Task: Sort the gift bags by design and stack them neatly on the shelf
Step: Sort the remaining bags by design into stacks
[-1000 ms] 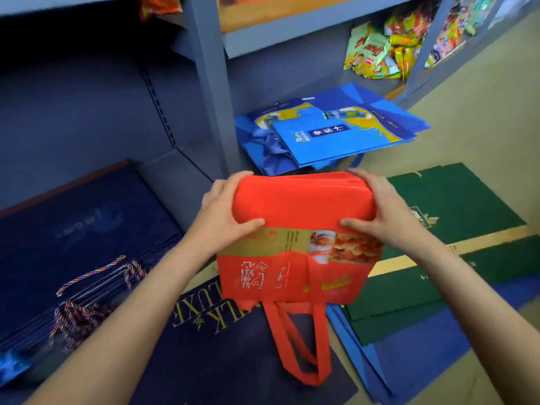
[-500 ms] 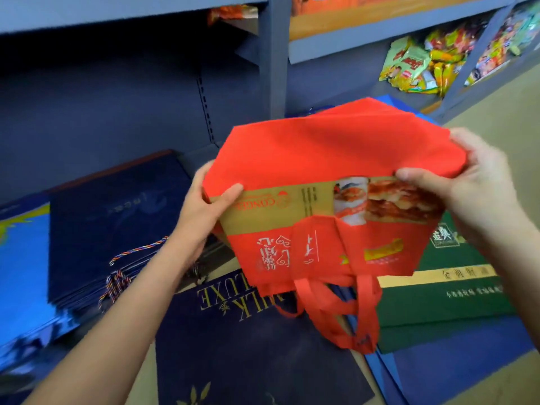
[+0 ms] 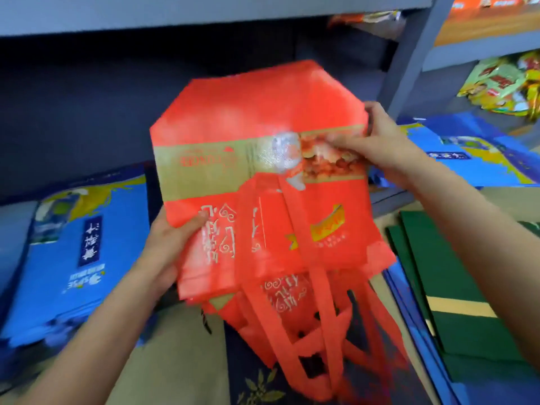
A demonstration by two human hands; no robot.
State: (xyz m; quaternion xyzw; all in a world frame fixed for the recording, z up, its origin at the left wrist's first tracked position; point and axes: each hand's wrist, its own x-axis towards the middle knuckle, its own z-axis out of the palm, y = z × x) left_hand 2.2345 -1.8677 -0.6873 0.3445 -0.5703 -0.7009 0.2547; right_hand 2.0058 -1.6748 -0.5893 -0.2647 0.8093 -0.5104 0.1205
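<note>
- Held up in front of the shelf opening, clear of the floor: a stack of red gift bags (image 3: 263, 176), flat and folded, gold band across the upper half, pale script lower down, red handles (image 3: 321, 331) dangling below.
- Gripped at the stack's lower left edge by the left hand (image 3: 172, 244), thumb on the printed face, remaining fingers hidden behind the bags.
- Pinched at the stack's upper right edge by the right hand (image 3: 377, 141), thumb laid over the gold band, fingers curled round the back edge.
- More than one red bag in the bundle; exact count not clear, lower layers fanned out and blurred.
- Lying flat at the left end of the bottom shelf (image 3: 17, 217): a blue gift bag stack (image 3: 84, 244) with a dark label and yellow print.
- Lying flat at the right, past the grey shelf upright (image 3: 409, 62): another pile of blue bags (image 3: 467, 150) of the same design.
- On the floor at lower right: green gift bags (image 3: 467, 287) with a gold stripe, flat, overlapping, near the dangling handles but apart from them.
- On the floor beneath the handles: a dark navy bag (image 3: 257, 387) with gold leaf print, partly covered.
- In the upper right shelf bay: green and yellow snack packets (image 3: 505, 83), blurred.
</note>
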